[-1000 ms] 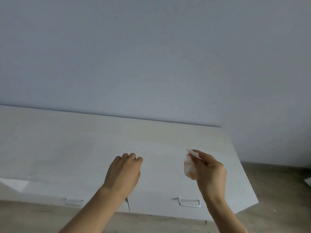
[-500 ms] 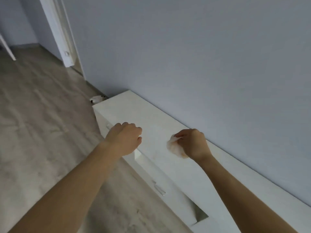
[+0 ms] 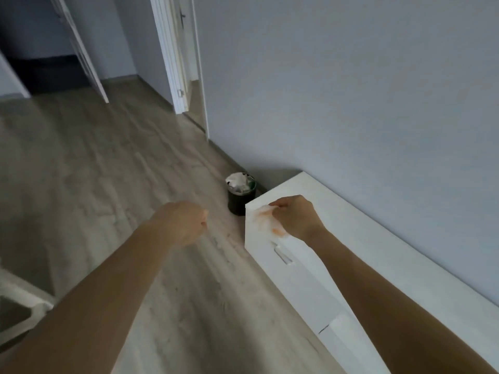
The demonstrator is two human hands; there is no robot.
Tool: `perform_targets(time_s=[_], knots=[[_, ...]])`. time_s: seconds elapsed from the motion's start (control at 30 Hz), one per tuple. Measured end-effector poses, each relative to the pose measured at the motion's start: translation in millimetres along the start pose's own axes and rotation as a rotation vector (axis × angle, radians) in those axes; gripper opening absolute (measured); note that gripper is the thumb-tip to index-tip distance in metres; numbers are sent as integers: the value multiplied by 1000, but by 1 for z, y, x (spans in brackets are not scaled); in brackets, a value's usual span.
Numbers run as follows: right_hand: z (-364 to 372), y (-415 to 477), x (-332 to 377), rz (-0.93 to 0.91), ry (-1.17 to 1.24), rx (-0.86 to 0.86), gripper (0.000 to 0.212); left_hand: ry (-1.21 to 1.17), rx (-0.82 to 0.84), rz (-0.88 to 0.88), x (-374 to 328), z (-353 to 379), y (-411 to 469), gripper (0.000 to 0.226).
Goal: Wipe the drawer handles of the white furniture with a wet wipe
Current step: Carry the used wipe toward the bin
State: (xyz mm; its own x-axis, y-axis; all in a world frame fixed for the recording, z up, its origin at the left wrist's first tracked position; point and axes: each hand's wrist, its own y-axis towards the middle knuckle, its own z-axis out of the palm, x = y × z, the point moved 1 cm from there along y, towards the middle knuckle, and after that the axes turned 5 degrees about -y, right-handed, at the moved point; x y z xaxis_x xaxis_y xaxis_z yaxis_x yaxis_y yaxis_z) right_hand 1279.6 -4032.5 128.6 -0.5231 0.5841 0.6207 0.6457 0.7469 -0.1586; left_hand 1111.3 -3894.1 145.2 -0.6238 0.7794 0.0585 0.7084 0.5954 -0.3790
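The low white drawer unit runs along the wall on the right. My right hand hovers over its near left corner and pinches a crumpled white wet wipe with orange stains. Just below the wipe, one metal drawer handle shows on the unit's front. My left hand hangs over the floor to the left of the unit, fingers curled into a fist with nothing in it.
A small black bin full of white waste stands on the floor at the unit's far end, against the wall. Wooden floor spreads to the left. White door frames stand at the back. A white object sits at the lower left.
My view has swung left along the unit, bringing the bin and doorways into sight. Both hands have kept their poses; the right still holds the wipe, now over the unit's corner.
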Motion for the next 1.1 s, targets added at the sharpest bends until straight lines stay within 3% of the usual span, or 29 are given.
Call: perform_targets(time_s=[0.4, 0.63, 0.87, 1.1], knots=[[75, 396, 83, 154, -123, -1, 25, 47, -69, 77, 190, -122, 319, 32], [116, 563, 100, 358, 55, -33, 26, 88, 28, 186, 268, -153, 495, 32], [187, 704, 59, 593, 229, -151, 17, 307, 49, 398, 309, -138, 689, 32], [297, 837, -46, 835, 299, -175, 35, 390, -3, 615, 269, -97, 865, 29]])
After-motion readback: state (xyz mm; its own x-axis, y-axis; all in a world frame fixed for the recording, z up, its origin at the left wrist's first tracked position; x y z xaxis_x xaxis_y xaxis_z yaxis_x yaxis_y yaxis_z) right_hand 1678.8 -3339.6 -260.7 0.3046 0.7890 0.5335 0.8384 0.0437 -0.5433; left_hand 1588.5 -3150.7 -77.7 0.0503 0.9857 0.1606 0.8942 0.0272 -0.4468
